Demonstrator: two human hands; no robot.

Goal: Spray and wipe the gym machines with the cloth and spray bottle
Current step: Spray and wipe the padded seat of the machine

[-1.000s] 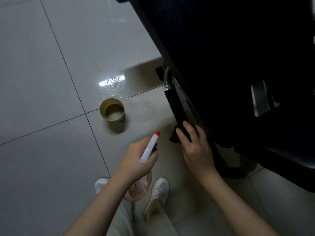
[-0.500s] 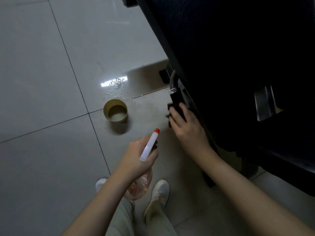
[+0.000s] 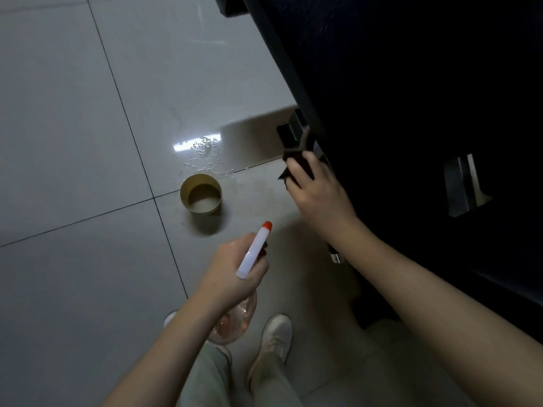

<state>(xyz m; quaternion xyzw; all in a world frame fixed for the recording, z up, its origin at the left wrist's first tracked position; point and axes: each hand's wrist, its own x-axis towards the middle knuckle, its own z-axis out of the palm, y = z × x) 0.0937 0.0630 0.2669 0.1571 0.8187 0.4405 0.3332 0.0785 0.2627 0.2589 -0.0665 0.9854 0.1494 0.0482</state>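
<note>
The left hand (image 3: 227, 267) is curled around the neck of the bottle (image 3: 255, 248). The bottle's white head with its orange tip points up and away from the palm, toward the machine (image 3: 411, 98). Its clear, rounded body hangs below the hand, just above the shoes (image 3: 276, 336). Whether a finger lies on the trigger cannot be seen.

The right hand (image 3: 318, 192) reaches forward and to the right of the left one. Its fingers (image 3: 293, 171) are bent over the cloth (image 3: 300, 165), a dark rag bunched under the fingertips and pressed against the low edge of the machine. A corner of the cloth sticks out on the thumb side. Just beyond the fingertips sits the machine's black foot (image 3: 286, 136) on the floor (image 3: 73, 142). Under the right wrist a silver bar end (image 3: 336, 257) shows.

The machine fills the space right of and above the right hand, dark and padded, with a pale metal part (image 3: 461, 183) visible through a gap well to the right.

Left of the right hand and ahead of the left hand stands a round gold cup (image 3: 205, 210) on the tiles, apart from both hands. Just beyond the cup lie water drops (image 3: 202, 149), catching a strip of light. Pale trouser legs (image 3: 205, 377) run beneath the left forearm.
</note>
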